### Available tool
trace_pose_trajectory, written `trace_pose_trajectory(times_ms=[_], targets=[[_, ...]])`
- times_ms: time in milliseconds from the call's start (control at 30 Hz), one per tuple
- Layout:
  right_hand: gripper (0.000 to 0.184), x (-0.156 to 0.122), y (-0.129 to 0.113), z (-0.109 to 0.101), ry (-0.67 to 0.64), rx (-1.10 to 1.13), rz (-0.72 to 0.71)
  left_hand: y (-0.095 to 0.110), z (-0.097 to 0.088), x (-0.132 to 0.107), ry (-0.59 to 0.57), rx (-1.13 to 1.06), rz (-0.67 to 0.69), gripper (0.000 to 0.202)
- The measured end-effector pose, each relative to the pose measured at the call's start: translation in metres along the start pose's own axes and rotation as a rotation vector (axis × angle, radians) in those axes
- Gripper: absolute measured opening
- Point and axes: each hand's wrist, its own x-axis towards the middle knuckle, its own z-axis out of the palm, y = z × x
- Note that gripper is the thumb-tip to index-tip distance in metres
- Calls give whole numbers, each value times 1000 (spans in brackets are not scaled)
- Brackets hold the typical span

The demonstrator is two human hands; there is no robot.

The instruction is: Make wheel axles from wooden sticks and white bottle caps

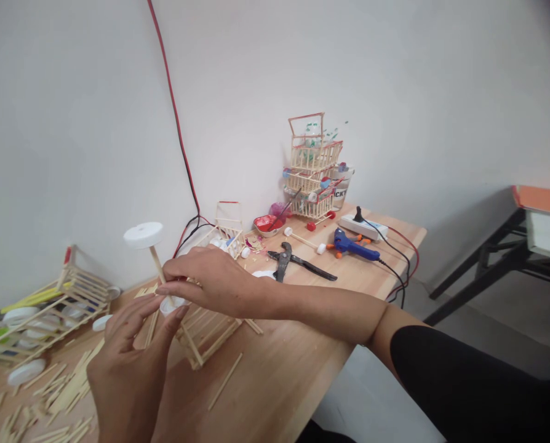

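Note:
Between my hands is a thin wooden stick (155, 261) with a white bottle cap (143, 235) on its upper end. A second, paler cap (168, 306) sits at the stick's lower end. My left hand (130, 351) is closed, thumb and fingers pinching this lower cap. My right hand (210, 280) reaches across from the right and grips the stick just above it, fingertips close to the left ones. Right below my hands lies a small frame of wooden sticks (205, 338), partly hidden by my right hand and wrist.
Loose sticks (67, 387) litter the table's left side, beside a stick basket (67, 304) of caps. Pliers (286, 261), a blue glue gun (353, 246), a power strip (365, 226), a red paint dish (268, 224) and stacked stick carts (314, 172) stand farther back.

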Motion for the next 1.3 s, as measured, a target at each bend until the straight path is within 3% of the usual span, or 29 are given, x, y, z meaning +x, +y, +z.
trace_pose_trajectory(times_ms=[433,1300], targets=[[33,-1,-2,0,-13,14,55,-2,3,-1,14,17,46,48],[32,0,1,2,-3,40,31,-4,0,-1,11,31,48,53]])
